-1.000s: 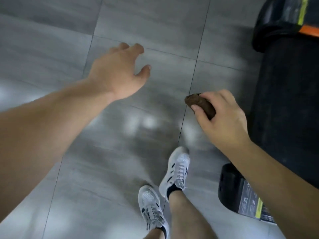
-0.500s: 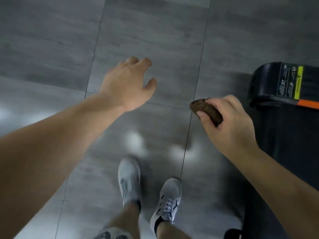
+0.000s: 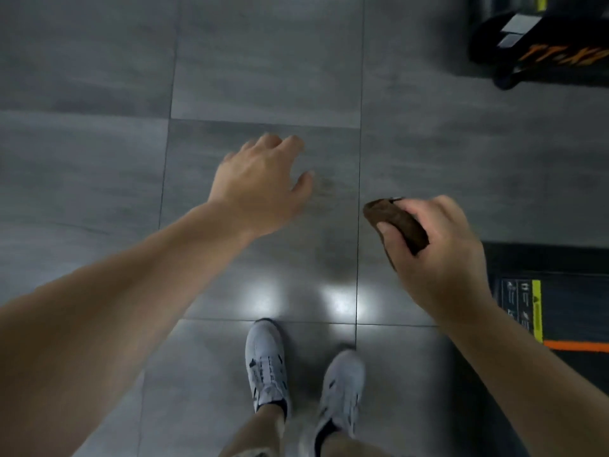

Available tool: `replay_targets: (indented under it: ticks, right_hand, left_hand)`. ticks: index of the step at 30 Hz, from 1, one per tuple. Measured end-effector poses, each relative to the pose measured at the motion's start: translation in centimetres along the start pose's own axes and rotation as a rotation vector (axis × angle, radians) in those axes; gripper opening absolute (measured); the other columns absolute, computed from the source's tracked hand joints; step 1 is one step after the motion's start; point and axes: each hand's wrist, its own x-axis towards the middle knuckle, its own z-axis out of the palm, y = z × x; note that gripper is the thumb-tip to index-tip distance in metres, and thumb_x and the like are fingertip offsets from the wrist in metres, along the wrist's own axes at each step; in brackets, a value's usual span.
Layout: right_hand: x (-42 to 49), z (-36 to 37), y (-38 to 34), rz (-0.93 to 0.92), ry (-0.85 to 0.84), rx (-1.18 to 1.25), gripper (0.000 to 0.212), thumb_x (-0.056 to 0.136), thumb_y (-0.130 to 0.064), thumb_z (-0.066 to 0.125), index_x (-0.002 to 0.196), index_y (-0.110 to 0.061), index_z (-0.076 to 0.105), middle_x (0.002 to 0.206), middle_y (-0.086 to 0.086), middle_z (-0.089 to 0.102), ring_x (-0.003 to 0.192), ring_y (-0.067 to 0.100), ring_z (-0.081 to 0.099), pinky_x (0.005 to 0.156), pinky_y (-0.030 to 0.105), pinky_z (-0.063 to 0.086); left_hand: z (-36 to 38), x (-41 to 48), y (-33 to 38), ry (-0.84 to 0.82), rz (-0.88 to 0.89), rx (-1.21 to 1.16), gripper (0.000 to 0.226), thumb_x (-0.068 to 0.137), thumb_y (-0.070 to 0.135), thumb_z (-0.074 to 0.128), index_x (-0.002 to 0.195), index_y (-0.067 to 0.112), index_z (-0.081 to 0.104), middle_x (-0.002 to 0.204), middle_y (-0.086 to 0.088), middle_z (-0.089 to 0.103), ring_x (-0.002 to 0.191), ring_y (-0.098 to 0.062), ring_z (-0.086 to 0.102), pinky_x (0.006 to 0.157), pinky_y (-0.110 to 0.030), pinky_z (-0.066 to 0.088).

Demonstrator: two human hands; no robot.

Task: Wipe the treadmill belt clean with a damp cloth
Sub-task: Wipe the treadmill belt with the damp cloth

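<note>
While the right hand (image 3: 441,262) gripped a balled brown cloth (image 3: 392,214), thumb and fingers curled round it, the left hand (image 3: 263,186) reached forward, loosely bent and holding nothing. The cloth hung in the air over the grey floor (image 3: 99,159), touching no surface. The treadmill (image 3: 566,311) lay just to the right, only its dark labelled end showing. Whether any belt had been wiped, I could not tell; the wiping seemed to lie ahead.
</note>
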Motion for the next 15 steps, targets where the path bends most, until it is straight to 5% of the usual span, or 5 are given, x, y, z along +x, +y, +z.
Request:
replay_targets:
  ticks: [15]
  right_hand:
    - [27.1, -3.8, 13.6, 0.115, 0.058, -0.055, 0.028, 0.091, -0.037, 0.064, 0.111, -0.017, 0.067, 0.102, -0.002, 0.057, 0.083, -0.003, 0.042, 0.068, 0.004, 0.035]
  left_hand:
    - [-0.5, 30.1, 9.4, -0.057, 0.062, 0.013, 0.047, 0.099, 0.052, 0.045, 0.134, 0.021, 0.052, 0.123, -0.011, 0.06, 0.112, -0.035, 0.057, 0.09, -0.043, 0.043]
